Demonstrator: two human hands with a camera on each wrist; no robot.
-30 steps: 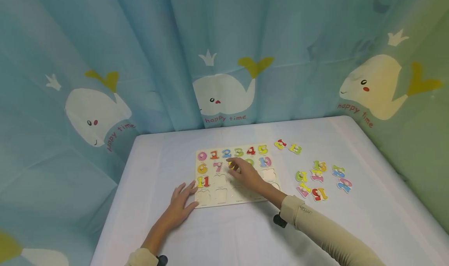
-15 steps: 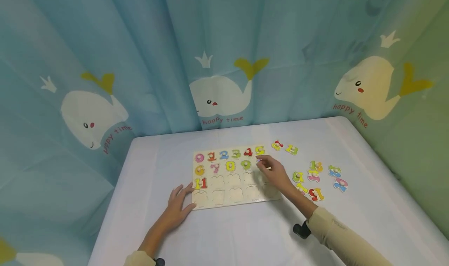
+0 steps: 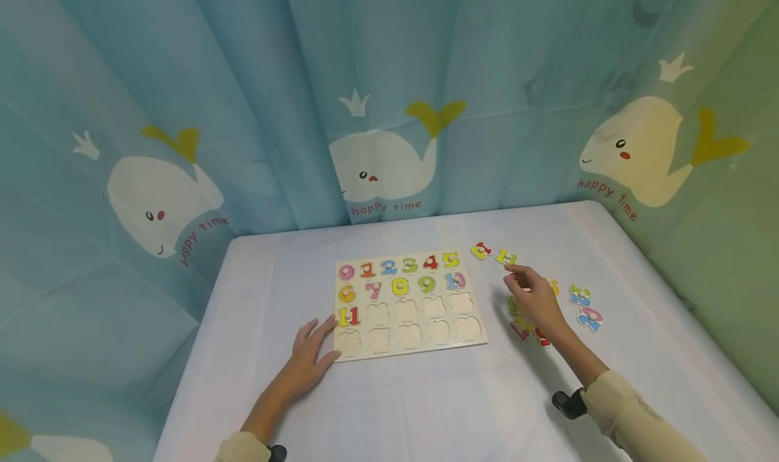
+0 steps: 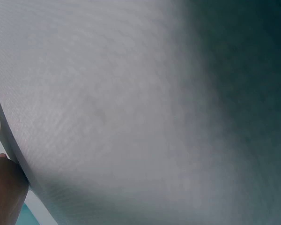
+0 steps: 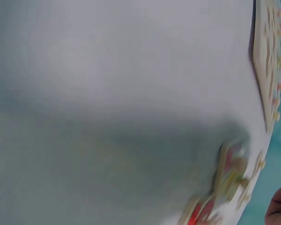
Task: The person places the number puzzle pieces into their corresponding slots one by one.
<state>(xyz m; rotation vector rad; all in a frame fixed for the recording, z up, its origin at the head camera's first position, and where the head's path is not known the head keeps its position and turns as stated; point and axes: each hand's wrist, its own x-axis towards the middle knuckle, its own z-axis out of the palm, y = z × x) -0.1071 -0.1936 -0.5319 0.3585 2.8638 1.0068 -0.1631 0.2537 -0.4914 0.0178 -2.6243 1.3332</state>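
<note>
The right hand has left the board and now hangs over the loose pieces on the table; half a second ago it covered the 10, which we now see whole in its recess. Its fingers are bent, thumb and index close together at the near side of the 13. We see nothing in its grasp, but we cannot tell whether a fingertip touches that piece. The right wrist view shows only a sliver of this hand.

The left hand is unchanged: fingers spread, their tips and the thumb at the board's left edge, gripping nothing; we take it to be steadying the board.

The board lies left of the loose pieces, with 0 through 10 seated in the upper two rows and the 11 alone in the third. Nine recesses are bare, so we judge the filling a little past half done, with no seated piece disturbed by the hand's passage.

Off the board, a red-and-yellow piece lies beside the 13; a green-and-blue piece and a pink-and-blue piece lie farther right. The right hand partly hides the cluster between.
</note>
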